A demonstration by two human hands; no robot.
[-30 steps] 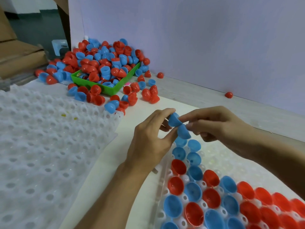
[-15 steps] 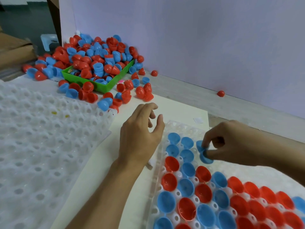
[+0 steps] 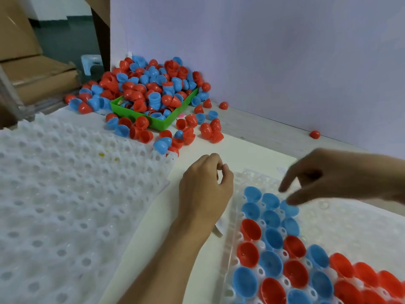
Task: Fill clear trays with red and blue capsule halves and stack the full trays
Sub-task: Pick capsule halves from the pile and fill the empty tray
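A clear tray lies at the lower right, its near cells filled with red and blue capsule halves, open sides up. My right hand hovers over the tray's far filled row, fingers spread, holding nothing; its fingertips sit just above a blue half seated in a cell. My left hand rests beside the tray's left edge, fingers loosely curled, empty. A heap of red and blue halves fills and spills around a green bin at the back.
A stack of empty white trays covers the left of the table. Loose halves lie between the bin and my hands; one red half sits by the pale wall. Cardboard boxes stand far left.
My right hand has let go of the blue halves, now seated in the tray, and lifted with its fingers spread. My left hand curled and stayed by the tray's edge.
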